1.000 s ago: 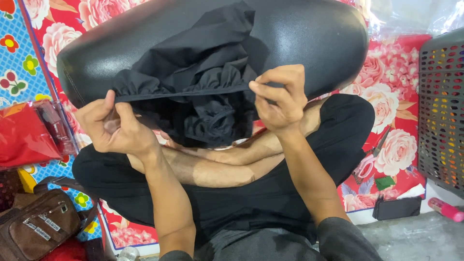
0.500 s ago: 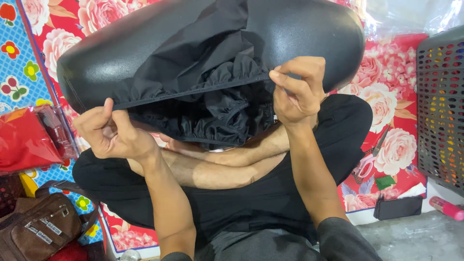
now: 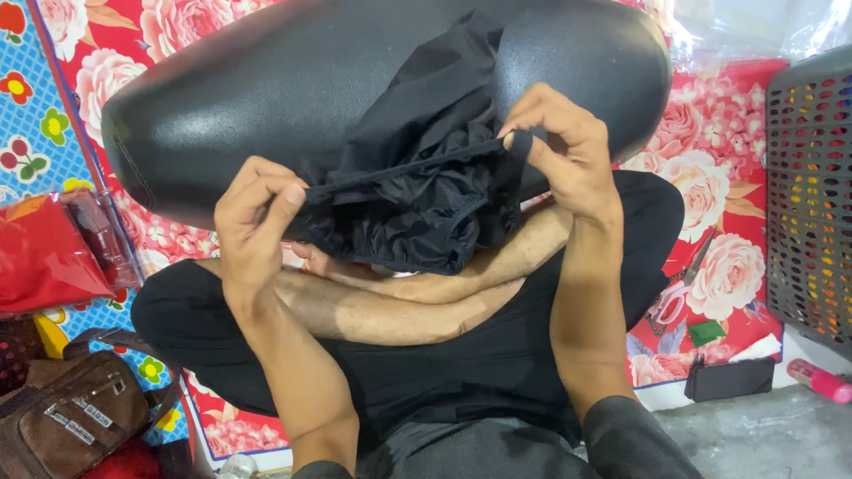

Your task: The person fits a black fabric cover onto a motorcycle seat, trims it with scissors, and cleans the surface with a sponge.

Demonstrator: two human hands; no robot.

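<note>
floral mat (image 3: 710, 115) under a black seat (image 3: 266, 98); from the head view i see my left hand (image 3: 253, 226) and right hand (image 3: 564, 151) pinching the black cover's (image 3: 426, 204) elastic hem at the seat's near edge; soft, light, best gripped there

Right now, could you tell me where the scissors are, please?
In the head view, the scissors lie on the floral mat at the right, beside the person's knee, left of the grey basket.

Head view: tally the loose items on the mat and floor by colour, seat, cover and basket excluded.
Red: 1, plastic-wrapped bundle
Brown: 1, bag
Black: 1, pouch
Pink: 2, scissors, tube
Green: 1, small scrap
Total: 6
</note>
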